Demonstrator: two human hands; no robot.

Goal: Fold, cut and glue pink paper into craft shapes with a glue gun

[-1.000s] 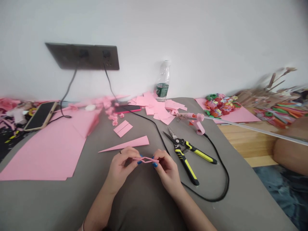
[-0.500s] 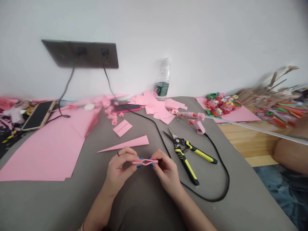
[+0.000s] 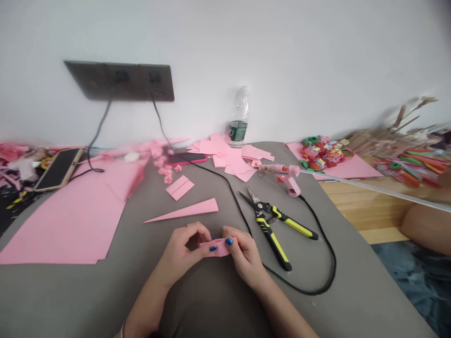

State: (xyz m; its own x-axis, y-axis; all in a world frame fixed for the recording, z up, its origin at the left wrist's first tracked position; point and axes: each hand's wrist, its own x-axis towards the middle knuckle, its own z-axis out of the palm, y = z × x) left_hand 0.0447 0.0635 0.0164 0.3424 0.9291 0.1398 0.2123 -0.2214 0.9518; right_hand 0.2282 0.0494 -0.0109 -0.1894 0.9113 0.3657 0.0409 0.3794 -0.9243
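A plain wall (image 3: 299, 56) is met by a grey surface (image 3: 98, 300), over which pink sheets, slips and tools are spread. A pink paper (image 3: 220, 249) is held at the near middle of the surface, between the two hands. Its left end is pinched by the left hand (image 3: 183, 249), with the thumb laid across the front, and its right end is gripped by the right hand (image 3: 245, 253) in the same way; whether it is also touched by the hidden fingertips cannot be told. The paper appears to be folded and only partly shaped, so its shaping is judged to be under way rather than finished. Just beyond the hands, a tapered cone (image 3: 185, 211) has been formed and laid flat, and past it a creased square (image 3: 180, 188) is left. Nearer the wall, many slips (image 3: 225, 157) are heaped loose and seemingly unworked, and large sheets (image 3: 70, 216) are stacked at the left. To the right of the hands, the shears (image 3: 260, 206) are left with blades apart, and the glue gun (image 3: 291, 180) is laid beyond them, held by neither hand.
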